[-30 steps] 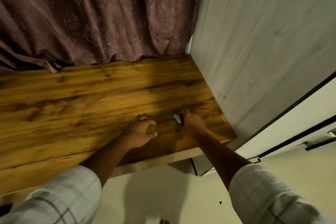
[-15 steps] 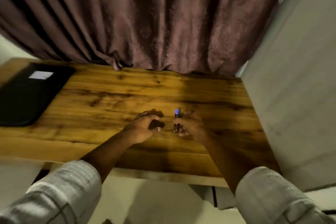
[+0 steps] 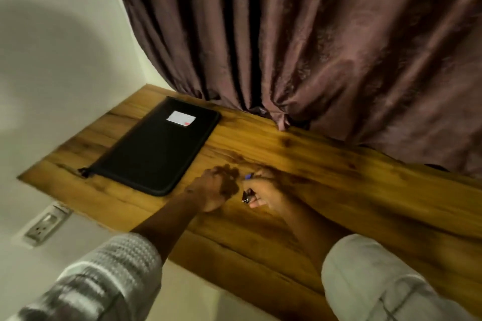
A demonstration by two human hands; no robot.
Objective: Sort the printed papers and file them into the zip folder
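Head view: we judge nothing filed yet — zip folder (image 3: 154,154) closed, right hand (image 3: 263,194) pinching a blue-tipped object (image 3: 246,195), left hand (image 3: 216,187) curled, hold unclear.

Left hand (image 3: 216,187) curled in a loose fist, right hand (image 3: 263,194) just beside it, around a small dark object (image 3: 247,196).

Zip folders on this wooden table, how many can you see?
1. The black zip folder lies flat at the left end of the wooden table, close to the curtain, left of the left hand. Others may be out of view.
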